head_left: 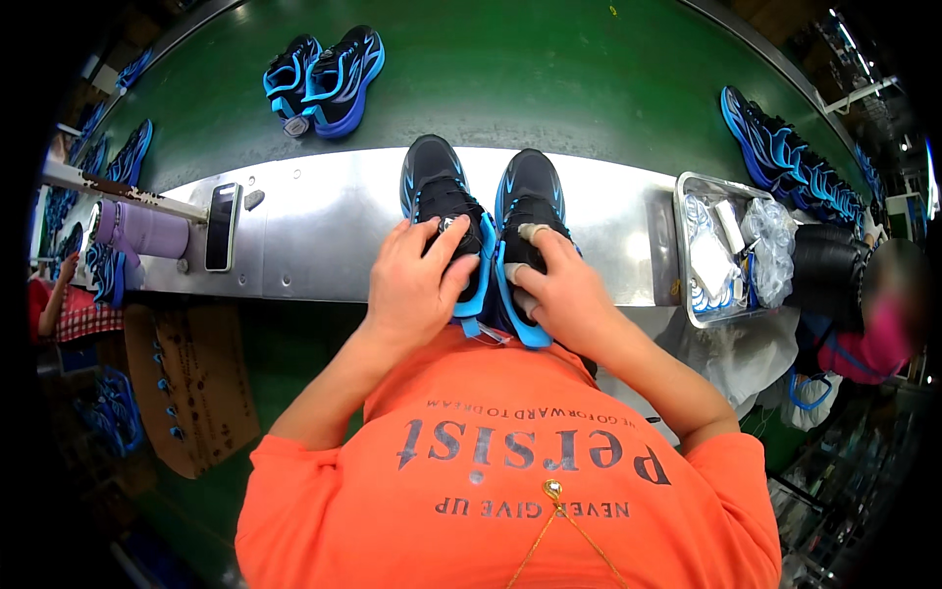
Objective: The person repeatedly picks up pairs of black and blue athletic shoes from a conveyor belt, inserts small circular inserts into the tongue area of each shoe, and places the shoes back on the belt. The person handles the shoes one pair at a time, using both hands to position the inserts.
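Note:
Two black sneakers with bright blue trim stand side by side before me, toes pointing away. My left hand (407, 285) is closed on the left sneaker (432, 167), its fingers pinching at the tongue and lacing near a small round piece. On the right sneaker (531, 187), my right hand (571, 294) grips the collar and tongue area with bent fingers. Some fingertips of the right hand wear pale covers. Blue pull loops stick out at both heels, toward my body. The inner sides of the shoes are partly hidden by my hands.
The sneakers rest on a metal ledge (314, 236) beside a green belt (549, 69). Another sneaker pair (339, 83) sits far left. A phone (223, 228) and purple cup (152, 231) lie left; a tray of small parts (695, 306) and more sneakers (785, 152) are right. People stand at both sides.

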`<state>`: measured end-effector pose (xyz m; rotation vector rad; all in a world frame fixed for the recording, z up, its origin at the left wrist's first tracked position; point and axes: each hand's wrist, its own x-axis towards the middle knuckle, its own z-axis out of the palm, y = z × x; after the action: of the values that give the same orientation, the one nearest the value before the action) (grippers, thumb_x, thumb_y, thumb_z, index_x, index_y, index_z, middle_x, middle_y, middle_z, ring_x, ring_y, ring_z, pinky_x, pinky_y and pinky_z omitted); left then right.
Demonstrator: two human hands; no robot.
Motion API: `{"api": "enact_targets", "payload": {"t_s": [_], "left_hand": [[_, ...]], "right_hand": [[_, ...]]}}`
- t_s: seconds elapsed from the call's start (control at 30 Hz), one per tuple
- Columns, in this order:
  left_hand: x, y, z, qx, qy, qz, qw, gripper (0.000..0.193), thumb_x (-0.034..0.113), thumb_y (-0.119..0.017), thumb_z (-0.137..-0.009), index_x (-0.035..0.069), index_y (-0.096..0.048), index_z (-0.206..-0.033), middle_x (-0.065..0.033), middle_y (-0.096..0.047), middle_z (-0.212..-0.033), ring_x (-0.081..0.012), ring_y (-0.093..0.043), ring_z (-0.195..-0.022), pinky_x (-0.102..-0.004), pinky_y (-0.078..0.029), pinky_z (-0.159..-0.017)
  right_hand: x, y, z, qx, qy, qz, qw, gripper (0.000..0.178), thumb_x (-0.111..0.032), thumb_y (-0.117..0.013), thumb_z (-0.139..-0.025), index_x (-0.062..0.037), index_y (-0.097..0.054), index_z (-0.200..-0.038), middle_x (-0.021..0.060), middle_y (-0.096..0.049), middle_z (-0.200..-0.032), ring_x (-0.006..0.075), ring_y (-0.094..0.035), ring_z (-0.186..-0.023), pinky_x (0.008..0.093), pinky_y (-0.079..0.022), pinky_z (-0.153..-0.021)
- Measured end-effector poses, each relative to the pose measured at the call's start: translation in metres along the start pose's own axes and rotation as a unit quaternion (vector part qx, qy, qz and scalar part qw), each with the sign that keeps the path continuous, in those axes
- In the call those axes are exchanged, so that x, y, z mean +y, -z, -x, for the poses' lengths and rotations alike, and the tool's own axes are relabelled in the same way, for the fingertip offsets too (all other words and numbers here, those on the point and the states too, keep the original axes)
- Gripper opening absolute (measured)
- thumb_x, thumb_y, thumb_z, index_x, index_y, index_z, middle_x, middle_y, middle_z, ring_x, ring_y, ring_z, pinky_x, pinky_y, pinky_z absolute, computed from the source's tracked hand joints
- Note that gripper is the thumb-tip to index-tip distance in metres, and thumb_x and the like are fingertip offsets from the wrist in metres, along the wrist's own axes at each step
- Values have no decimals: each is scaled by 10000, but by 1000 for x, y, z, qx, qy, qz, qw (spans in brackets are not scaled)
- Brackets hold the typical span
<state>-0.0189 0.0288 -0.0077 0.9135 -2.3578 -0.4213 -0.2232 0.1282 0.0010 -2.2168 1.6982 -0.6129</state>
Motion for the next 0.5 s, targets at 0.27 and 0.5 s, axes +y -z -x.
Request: {"api": "enact_targets", "payload": {"t_s": [0.27,0.5], "left_hand": [[-1,-14,-35,-30,45,13,998,226,153,-767,-784,53,-662,-958,-131,-559,-914,-325,-572,-880,-404,-472,-745],[-4,-22,-26,3,126,134,983,218,117,-789,-767,27,-666,-923,-67,-553,-887,-195,-556,-751,-303,-457,-650]], "right_hand": [[29,31,-5,-14,-97,-306,947,426,70,-596,-856,-98,-657,-1242,122,-550,-1266,270,-561,-1169,339,-484,-956],[29,3,-11,113,-55,-63,990,347,-126,-781,-737,-116,-711,-1077,110,-545,-951,260,-583,-862,346,-502,-744]]}}
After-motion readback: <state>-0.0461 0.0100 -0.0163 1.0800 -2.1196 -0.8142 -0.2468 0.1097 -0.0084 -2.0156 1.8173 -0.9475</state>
